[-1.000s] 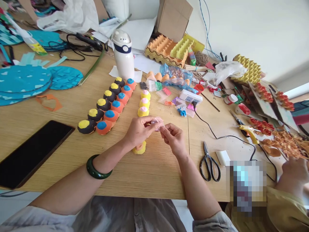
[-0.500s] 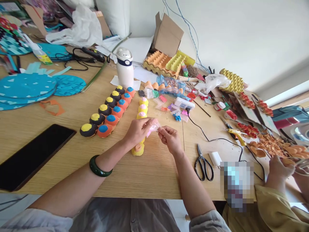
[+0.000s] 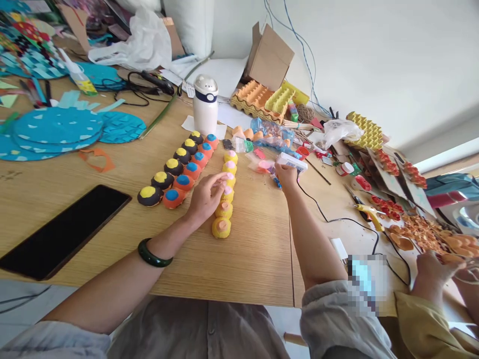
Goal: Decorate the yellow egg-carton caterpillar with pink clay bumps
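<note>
Moved apart since before, the right hand now sits on the white power strip at one o'clock, its grip hard to see, while the left hand, fingers loose and wide, seems to touch a pink-topped egg-carton cup at twelve o'clock, and no print can be read.

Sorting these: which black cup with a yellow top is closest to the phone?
The black cup at the row's near end; the others run on from it, farther from the phone.
</note>
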